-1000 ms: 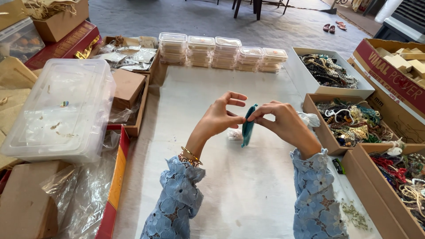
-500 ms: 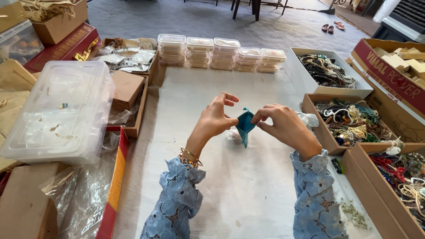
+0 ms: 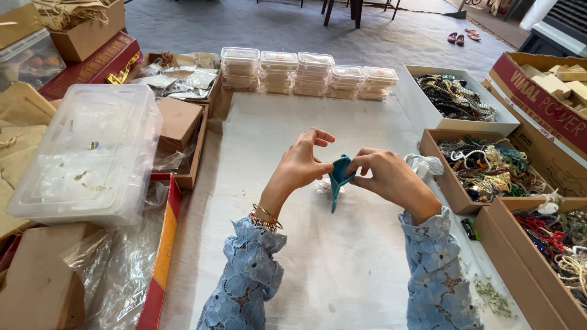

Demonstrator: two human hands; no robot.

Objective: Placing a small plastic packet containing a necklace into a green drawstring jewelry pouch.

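Teal pouch (image 3: 337,177) mostly hidden between both hands' fingers (image 3: 318,164).

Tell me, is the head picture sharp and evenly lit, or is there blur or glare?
Head view: soft, even light; both hands and the teal pouch look sharp; mild glare on the clear plastic box; edges bend slightly from the wide lens.

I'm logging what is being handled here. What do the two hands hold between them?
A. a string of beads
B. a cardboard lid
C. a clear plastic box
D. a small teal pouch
D: the left hand and right hand pinch a small teal pouch above the white table.
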